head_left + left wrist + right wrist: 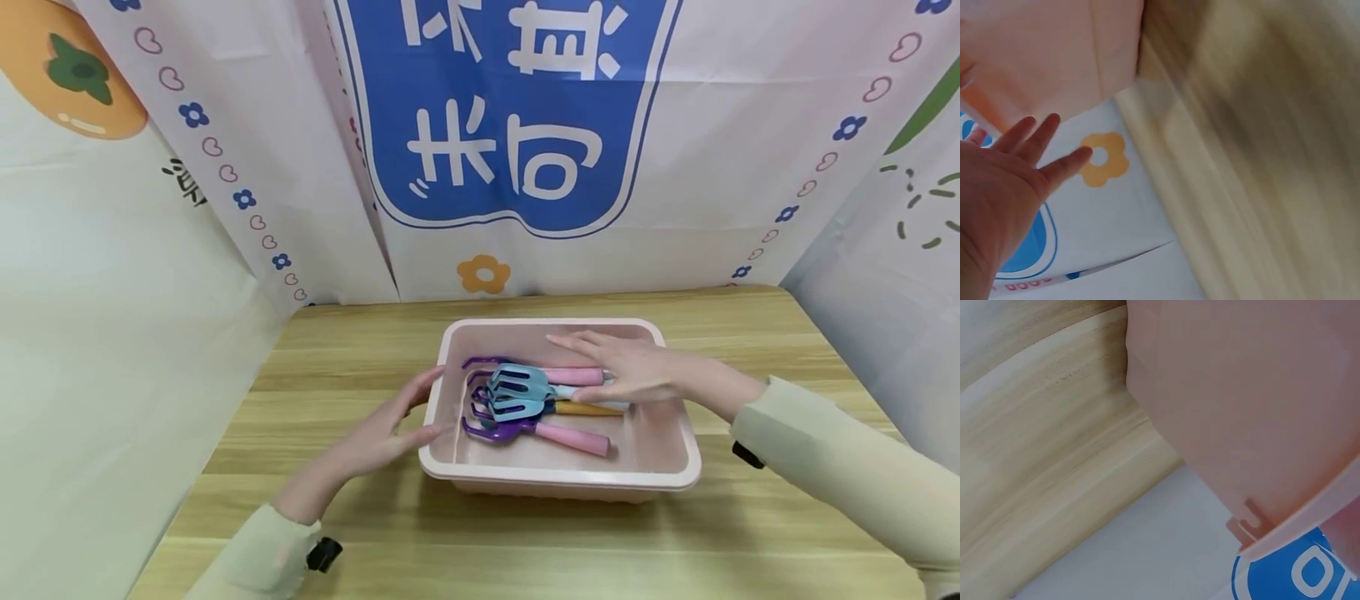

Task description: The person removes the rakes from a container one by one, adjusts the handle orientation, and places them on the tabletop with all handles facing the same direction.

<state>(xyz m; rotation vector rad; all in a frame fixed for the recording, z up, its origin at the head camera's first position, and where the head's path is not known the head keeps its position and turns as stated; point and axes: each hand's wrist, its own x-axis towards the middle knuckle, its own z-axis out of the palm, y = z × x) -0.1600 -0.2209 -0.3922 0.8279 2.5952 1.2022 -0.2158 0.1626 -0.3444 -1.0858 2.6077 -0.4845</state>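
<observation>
Left hand is at the bin's left rim, fingers parted, gripping nothing; the right hand reaches over its right rim, fingers extended, thumb apart over the tools inside, contact unclear. Table stretches left and right of the bin, its far edge near behind.

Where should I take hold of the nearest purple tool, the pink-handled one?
Probably mid-length on its pink handle, from above with the right hand: the handle lies uncovered, pointing right, while its purple head sits among other tools and the bin rim stands higher.
</observation>
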